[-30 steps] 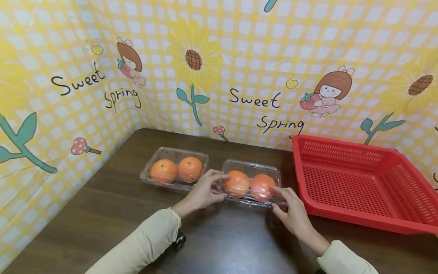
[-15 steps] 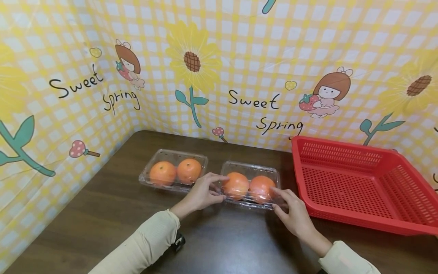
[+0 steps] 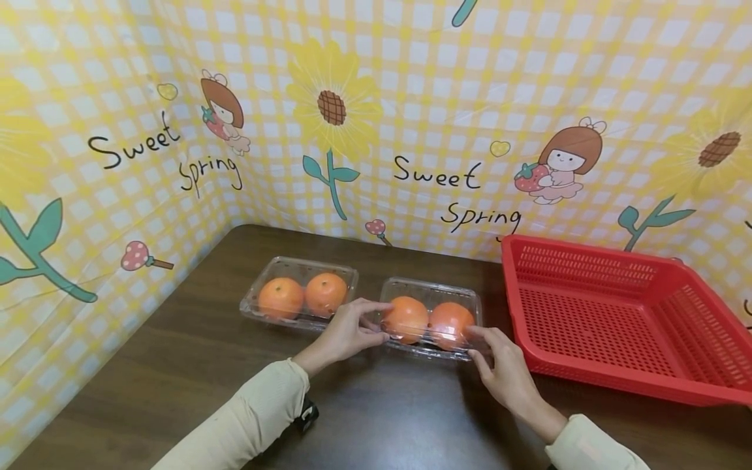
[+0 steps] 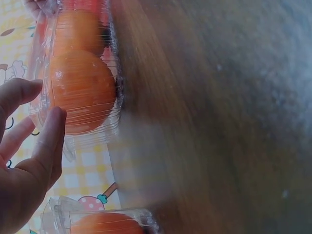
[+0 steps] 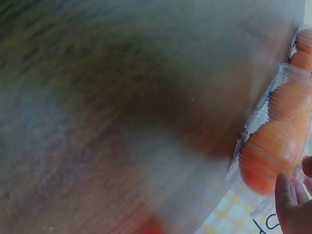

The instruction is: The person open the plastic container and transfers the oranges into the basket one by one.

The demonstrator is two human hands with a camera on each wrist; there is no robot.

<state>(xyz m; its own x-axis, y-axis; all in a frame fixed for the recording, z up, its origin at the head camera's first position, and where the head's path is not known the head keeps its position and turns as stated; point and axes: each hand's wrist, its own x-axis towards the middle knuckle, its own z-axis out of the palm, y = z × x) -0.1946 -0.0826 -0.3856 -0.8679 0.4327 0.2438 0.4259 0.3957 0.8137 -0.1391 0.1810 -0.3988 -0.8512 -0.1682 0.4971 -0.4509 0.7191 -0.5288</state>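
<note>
A clear plastic clamshell box (image 3: pixel 436 356) with two oranges (image 3: pixel 405 320) in it lies in front of me, its lid down. My left hand (image 3: pixel 349 331) holds its left end, fingertips on the lid's side and thumb at the near corner. At the opposite end, my right hand (image 3: pixel 504 367) grips the box in the same way, thumb low by the rim. The left wrist view has thumb and fingers (image 4: pixel 48 139) right at the box's edge. To the left sits a second clear box (image 3: pixel 271 316) with two oranges.
A red plastic basket (image 3: pixel 611 375) with a perforated bottom stands to the right, close beside my right hand. The brown wooden table (image 3: pixel 176 385) meets a yellow checked cloth backdrop (image 3: pixel 423 104) at the back and left.
The view shifts slightly. Both hands stay at the two ends of the right-hand box, and the boxes and basket have not visibly moved.
</note>
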